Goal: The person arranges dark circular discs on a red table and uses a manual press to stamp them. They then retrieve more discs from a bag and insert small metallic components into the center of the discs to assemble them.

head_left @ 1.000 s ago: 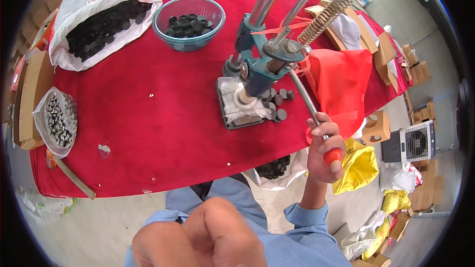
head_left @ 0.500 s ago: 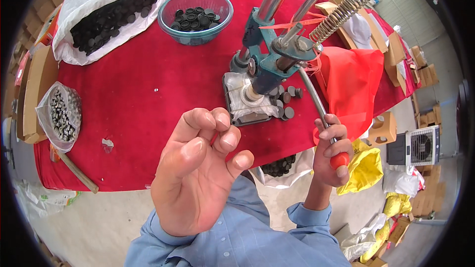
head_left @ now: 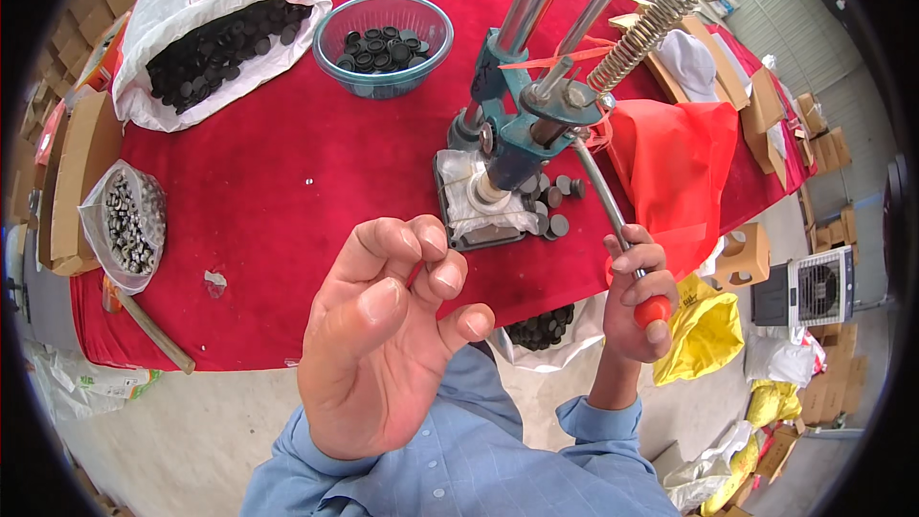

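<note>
Counter [head_left: 249, 268]: red-clothed, beneath press [head_left: 512, 165].
Left hand [head_left: 381, 349]: near side of press, fingers curled, apart.
Right hand [head_left: 637, 304]: right of press, clamped on lever [head_left: 601, 182].

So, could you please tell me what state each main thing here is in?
Left hand: raised, fingers curled; anything held is unclear.
Right hand: closed around the press lever.
Press lever: slanting down, gripped near its red knob.
White sack: open, lying over, black discs inside.
Clear bowl: uncovered, partly filled with black discs.
Clear bag: open, holding small metallic pieces.
</note>
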Demonstrator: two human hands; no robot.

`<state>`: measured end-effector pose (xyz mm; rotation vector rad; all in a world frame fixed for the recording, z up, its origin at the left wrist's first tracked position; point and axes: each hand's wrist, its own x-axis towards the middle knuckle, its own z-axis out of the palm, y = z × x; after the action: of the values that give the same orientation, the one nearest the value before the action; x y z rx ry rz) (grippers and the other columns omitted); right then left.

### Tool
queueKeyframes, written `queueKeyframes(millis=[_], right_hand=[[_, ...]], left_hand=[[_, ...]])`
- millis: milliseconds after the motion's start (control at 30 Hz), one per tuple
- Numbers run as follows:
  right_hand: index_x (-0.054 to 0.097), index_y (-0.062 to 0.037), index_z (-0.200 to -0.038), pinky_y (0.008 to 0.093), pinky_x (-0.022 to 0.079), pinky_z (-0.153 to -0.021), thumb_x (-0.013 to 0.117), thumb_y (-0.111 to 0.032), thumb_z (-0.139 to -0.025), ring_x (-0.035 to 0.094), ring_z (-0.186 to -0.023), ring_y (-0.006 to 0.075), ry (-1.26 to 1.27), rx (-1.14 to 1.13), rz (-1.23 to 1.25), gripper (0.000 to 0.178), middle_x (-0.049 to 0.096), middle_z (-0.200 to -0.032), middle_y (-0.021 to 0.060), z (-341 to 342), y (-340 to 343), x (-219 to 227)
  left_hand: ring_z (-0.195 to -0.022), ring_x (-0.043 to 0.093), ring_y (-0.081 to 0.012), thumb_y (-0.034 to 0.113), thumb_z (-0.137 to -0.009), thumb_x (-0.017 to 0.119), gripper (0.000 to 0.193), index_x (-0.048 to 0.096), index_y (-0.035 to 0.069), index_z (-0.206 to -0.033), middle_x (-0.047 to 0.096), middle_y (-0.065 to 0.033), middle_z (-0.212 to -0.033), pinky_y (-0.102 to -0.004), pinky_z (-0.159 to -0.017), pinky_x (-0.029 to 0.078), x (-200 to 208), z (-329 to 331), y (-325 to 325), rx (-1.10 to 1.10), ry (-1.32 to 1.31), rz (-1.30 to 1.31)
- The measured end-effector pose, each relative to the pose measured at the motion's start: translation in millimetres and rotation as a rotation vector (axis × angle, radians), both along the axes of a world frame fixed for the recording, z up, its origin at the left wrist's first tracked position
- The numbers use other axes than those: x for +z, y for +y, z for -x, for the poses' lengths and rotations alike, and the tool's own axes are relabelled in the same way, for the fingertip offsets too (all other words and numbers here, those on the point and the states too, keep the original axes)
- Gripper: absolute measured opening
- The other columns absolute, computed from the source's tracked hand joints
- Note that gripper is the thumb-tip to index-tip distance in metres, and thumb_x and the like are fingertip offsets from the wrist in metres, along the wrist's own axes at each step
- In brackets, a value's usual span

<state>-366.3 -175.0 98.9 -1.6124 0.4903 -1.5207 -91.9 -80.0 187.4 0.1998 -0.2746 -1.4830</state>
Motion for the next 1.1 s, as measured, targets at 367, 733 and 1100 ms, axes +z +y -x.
queueKeyframes(millis=[367, 733, 1100], right_hand=[[0.061, -0.0079, -0.087, 0.0591, 0.043, -0.119, 0.066, -0.051, -0.093, 0.043, -0.146, 0.0421, -0.014, 0.064, 0.003, 0.044, 0.065, -0.117, 0.0196, 3, 0, 0], [0.059, -0.0081, -0.090, 0.0624, 0.043, -0.115, 0.063, -0.055, -0.093, 0.044, -0.142, 0.0456, -0.044, 0.054, 0.043, 0.047, 0.063, -0.117, 0.0204, 0, -5, -7], [0.052, -0.0090, -0.090, 0.0669, 0.030, -0.121, 0.068, -0.048, -0.088, 0.032, -0.152, 0.0457, -0.127, 0.103, -0.031, 0.042, 0.052, -0.121, 0.0182, 17, -5, -15]], left_hand=[[-0.121, 0.057, -0.0207, 0.012, -0.102, 0.063, 0.033, 0.054, 0.002, -0.132, 0.048, -0.0114, -0.135, -0.0468, -0.097, 0.059, 1, 5, 3, 0.100, -0.091, 0.079], [-0.114, 0.054, -0.0171, 0.007, -0.100, 0.059, 0.028, 0.056, 0.004, -0.128, 0.049, -0.0105, -0.129, -0.0421, -0.091, 0.057, -9, -7, 16, 0.233, -0.245, 0.006], [-0.087, 0.054, -0.0137, 0.018, -0.099, 0.066, 0.008, 0.062, 0.012, -0.101, 0.058, -0.0008, -0.097, -0.0351, -0.079, 0.047, -167, -80, 171, 0.733, -0.172, -0.899]])
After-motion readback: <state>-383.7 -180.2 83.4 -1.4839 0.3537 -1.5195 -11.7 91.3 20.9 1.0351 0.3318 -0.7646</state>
